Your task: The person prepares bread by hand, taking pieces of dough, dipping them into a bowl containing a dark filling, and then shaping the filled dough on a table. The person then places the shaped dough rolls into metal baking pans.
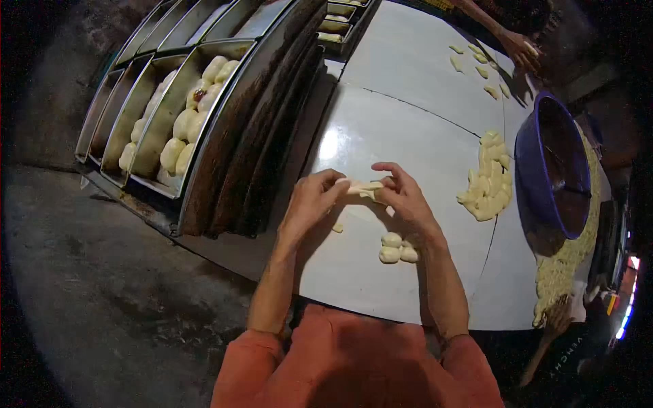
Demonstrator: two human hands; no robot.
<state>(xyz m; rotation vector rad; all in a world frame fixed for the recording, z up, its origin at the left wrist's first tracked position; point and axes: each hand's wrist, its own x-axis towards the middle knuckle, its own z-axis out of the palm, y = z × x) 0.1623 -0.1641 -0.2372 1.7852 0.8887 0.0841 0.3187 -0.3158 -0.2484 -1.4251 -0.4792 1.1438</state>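
Observation:
A pale piece of dough (360,189) is stretched between my two hands above the white tabletop. My left hand (314,202) pinches its left end, and my right hand (403,197) grips the other end, with the index finger raised. Below my right hand sits a small cluster of smooth dough balls (400,249), pressed against one another. Under my left hand lies a small dough scrap (337,228). To the right of my hands is a heap of cut dough pieces (488,178).
Stacked metal loaf pans (197,146) stand at the left, some holding dough balls. A purple basin (554,166) with dark contents stands at the right, beside a long dough sheet (564,268). Other people's hands (520,49) work at far right and near right. Dough pieces (481,58) lie far back.

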